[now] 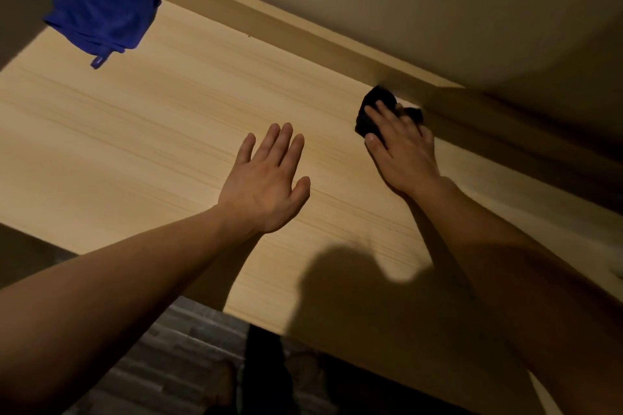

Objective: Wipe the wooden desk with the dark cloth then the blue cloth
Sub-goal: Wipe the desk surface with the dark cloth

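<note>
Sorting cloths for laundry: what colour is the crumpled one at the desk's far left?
Bright blue cloth, clearest in the head view.

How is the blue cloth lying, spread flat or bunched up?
Bunched up: the blue cloth sits crumpled with folds at the desk's far left corner, untouched.

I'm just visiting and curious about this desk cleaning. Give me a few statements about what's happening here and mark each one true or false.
1. The right hand presses the dark cloth onto the wooden desk. True.
2. The blue cloth is held in the left hand. False: it lies untouched at the desk's far left corner; the left hand is open and holds nothing.
3. The dark cloth is close to the raised back ledge of the desk. True.
4. Both cloths lie side by side. False: they are far apart, at opposite ends of the desk.
</note>
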